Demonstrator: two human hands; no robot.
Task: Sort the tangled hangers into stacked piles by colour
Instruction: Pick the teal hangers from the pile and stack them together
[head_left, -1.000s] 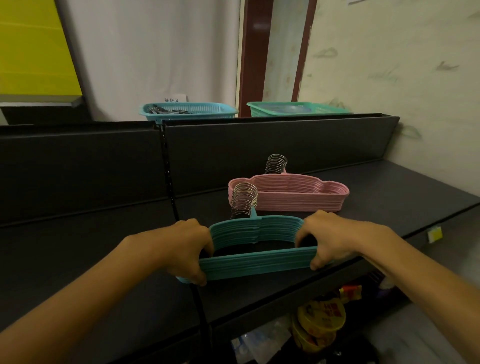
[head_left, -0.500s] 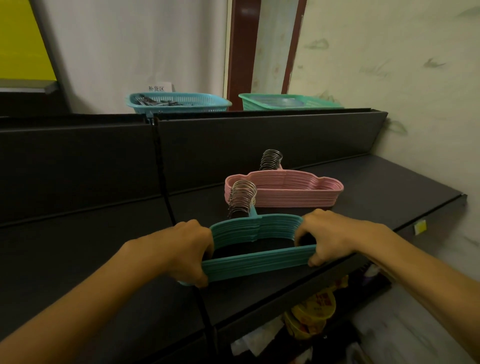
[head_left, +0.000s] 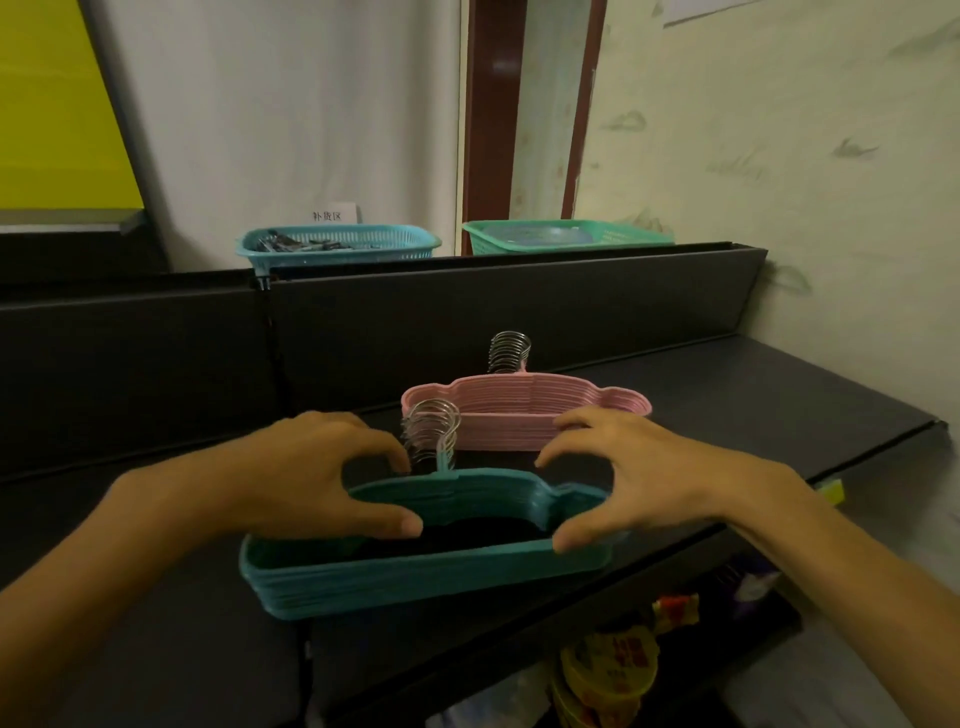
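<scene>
A neat stack of teal hangers (head_left: 415, 574) with metal hooks lies flat on the dark shelf (head_left: 753, 395), near its front edge. Behind it sits a stack of pink hangers (head_left: 519, 410), hooks pointing to the back. My left hand (head_left: 306, 475) hovers over the teal stack's left end, fingers spread and loosely curved, thumb over the inner opening. My right hand (head_left: 639, 478) is over the right end in the same loose pose, thumb touching the lower bar. Neither hand grips the stack.
A black back panel (head_left: 519, 312) rises behind the shelf. On top of it stand a blue basket (head_left: 337, 247) with dark items and a green basket (head_left: 566, 236). Yellow packaged goods (head_left: 608, 670) sit on a lower shelf. A wall bounds the right side.
Both hands have let go of the teal stack and opened above it. The stack now rests flat on the shelf.
</scene>
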